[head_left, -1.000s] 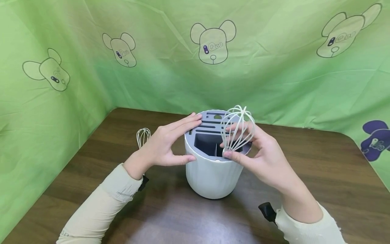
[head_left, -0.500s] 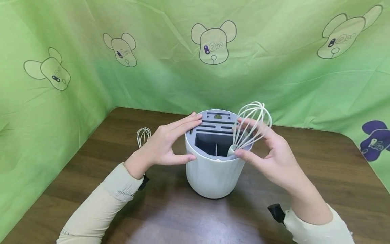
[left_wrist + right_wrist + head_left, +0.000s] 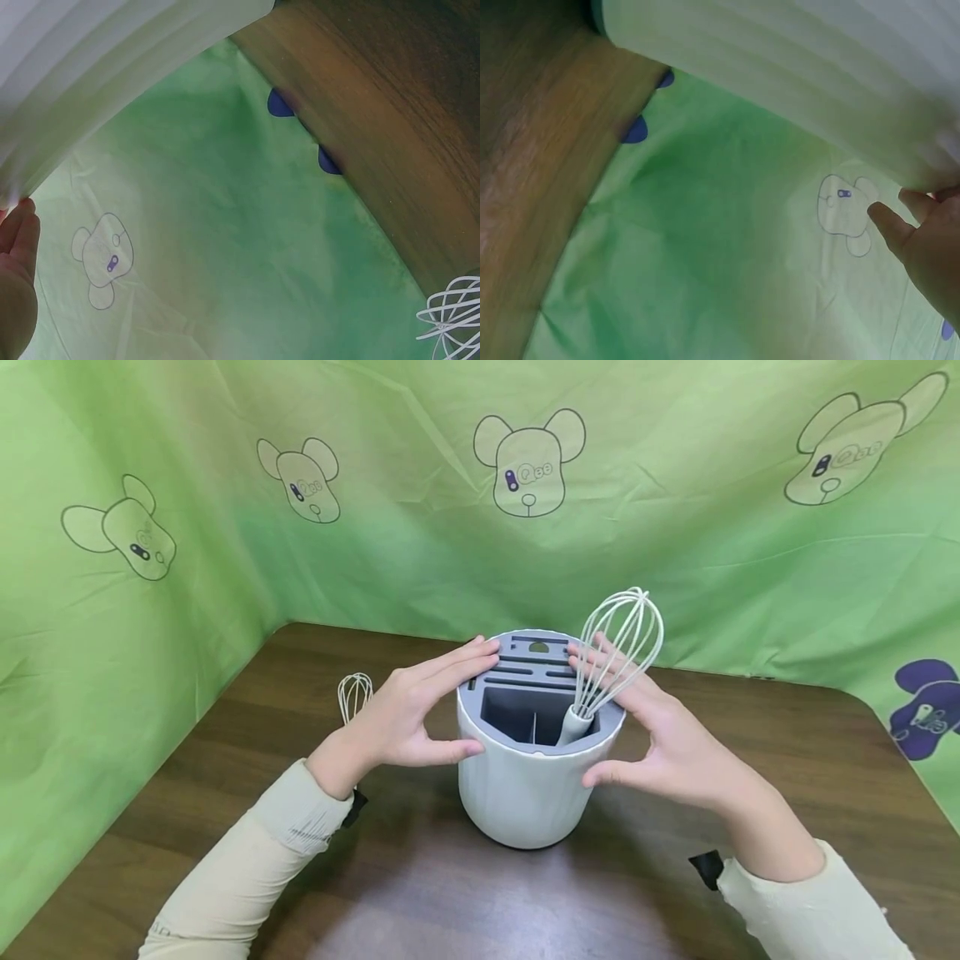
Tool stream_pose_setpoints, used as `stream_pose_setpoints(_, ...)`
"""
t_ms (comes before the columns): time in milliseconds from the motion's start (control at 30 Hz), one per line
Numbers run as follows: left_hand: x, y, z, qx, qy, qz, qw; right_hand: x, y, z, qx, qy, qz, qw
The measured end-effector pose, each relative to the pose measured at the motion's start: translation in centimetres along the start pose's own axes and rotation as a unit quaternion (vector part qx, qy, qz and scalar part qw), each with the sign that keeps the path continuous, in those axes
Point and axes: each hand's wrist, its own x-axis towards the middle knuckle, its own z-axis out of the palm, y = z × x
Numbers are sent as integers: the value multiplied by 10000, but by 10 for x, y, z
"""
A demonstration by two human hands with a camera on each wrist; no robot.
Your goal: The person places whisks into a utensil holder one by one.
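A white utensil holder [image 3: 525, 802] with a grey slotted top stands upright on the table. In its front right compartment leans a white whisk [image 3: 576, 724], handle down and wires up, tilted right. My left hand [image 3: 408, 714] rests on the holder's left side, fingers on the rim and thumb by the front wall. On the other side my right hand [image 3: 675, 747] is spread beside the holder and behind the whisk, its thumb near the front wall. In both wrist views the ribbed holder wall [image 3: 97, 67] fills an upper corner, and fingers lie at its edge.
A smaller whisk [image 3: 352, 693] lies left of the holder, partly hidden by my left wrist. The dark wooden table [image 3: 465, 910] ends at a green curtain [image 3: 405, 552] with printed bear heads. Black straps show at both cuffs.
My right hand has let go of the whisk and moved to the holder's right side. The whisk has tilted right, its handle now in the compartment. My left hand has stayed put.
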Motion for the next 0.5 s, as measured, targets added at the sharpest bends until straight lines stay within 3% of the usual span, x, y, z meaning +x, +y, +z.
stream_pose_setpoints(500, -2, 1, -5, 85, -259, 1, 9996, -1, 6, 5, -474, 197, -424, 9978)
